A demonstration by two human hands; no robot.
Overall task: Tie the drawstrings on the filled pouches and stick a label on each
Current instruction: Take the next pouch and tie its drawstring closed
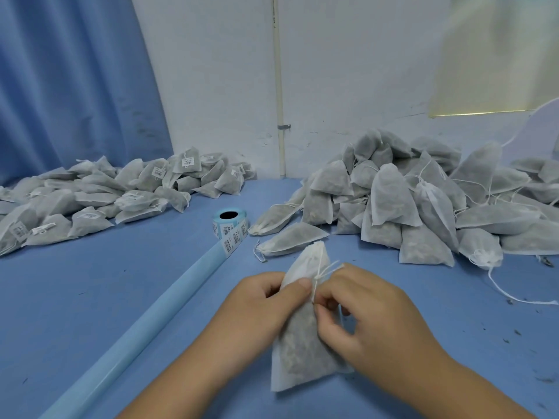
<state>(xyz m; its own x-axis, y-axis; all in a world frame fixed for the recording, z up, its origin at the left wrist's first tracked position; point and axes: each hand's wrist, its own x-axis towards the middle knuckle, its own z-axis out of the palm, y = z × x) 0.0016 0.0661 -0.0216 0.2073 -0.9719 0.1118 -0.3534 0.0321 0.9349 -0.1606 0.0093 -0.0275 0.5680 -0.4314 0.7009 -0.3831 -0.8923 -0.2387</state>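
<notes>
**Soft gauze pouch held at the neck, cord pinched**

A filled pouch point(302, 352) of thin, white, non-woven fabric stands tilted on the blue table point(90, 282) between both hands. Grey crumbly contents show through its bulging lower half. Its neck is gathered into a narrow, puckered tip. The left hand point(260, 309) grips the neck, its thumb pressed flat on the fabric and its fingers point(298, 287) curled around it. The right hand point(372, 316) pinches the thin white drawstring point(320, 276) at the neck with curled fingertips, and loose cord ends stick out above.

Beyond, a label roll point(230, 220) with a dark core trails a long, smooth, pale-blue backing strip point(136, 328). On the left lies a low labelled pile point(106, 192) of pouches carrying small white barcode stickers. On the right is a taller unlabelled pile point(408, 201), lumpy and wedge-shaped, with stray cords.
</notes>
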